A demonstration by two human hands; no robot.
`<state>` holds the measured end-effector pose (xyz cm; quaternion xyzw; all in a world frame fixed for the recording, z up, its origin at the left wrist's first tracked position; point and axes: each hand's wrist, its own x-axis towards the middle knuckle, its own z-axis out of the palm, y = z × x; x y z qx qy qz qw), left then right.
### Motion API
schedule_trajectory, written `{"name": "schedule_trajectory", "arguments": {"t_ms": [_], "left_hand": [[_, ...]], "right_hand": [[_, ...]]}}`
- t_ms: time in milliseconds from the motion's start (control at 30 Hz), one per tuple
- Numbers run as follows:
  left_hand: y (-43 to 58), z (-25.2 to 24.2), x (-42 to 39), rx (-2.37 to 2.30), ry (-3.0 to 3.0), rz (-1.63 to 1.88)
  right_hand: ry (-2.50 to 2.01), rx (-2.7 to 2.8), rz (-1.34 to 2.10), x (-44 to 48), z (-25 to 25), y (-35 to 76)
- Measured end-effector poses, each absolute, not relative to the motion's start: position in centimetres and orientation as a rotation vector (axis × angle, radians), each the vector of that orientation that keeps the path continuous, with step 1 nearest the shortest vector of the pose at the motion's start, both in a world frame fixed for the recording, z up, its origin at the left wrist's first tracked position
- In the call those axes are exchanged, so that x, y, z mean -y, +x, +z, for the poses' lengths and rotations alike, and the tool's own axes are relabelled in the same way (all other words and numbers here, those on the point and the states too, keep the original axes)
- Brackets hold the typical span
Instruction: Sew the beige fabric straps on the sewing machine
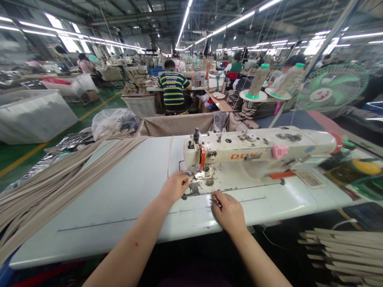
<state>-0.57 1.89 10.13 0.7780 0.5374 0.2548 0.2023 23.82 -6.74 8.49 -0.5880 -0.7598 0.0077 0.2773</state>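
A white sewing machine (257, 149) stands on a pale table (125, 199). My left hand (175, 186) rests beside the needle plate (203, 181), fingertips pinching a small beige piece near the presser foot. My right hand (229, 211) lies on the table in front of the machine, fingers closed on small metal thread snips (216, 202). A thin beige strap (170, 155) runs from the needle area toward the table's far edge.
A thick bundle of beige straps (54, 179) drapes over the table's left side. More stacked strips (344, 251) lie at the lower right. Two thread cones (259, 79) and a green fan (332, 87) stand behind the machine. A person in a striped shirt (173, 89) sits ahead.
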Motion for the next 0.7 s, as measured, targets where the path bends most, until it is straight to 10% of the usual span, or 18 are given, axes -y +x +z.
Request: {"name": "schedule_trajectory", "arguments": {"t_ms": [700], "left_hand": [[5.1,13.4,3.3,-1.645,2.009,0.223]], "right_hand": [[-1.484,1.951,0.074,6.9,7.8,24.6]]}}
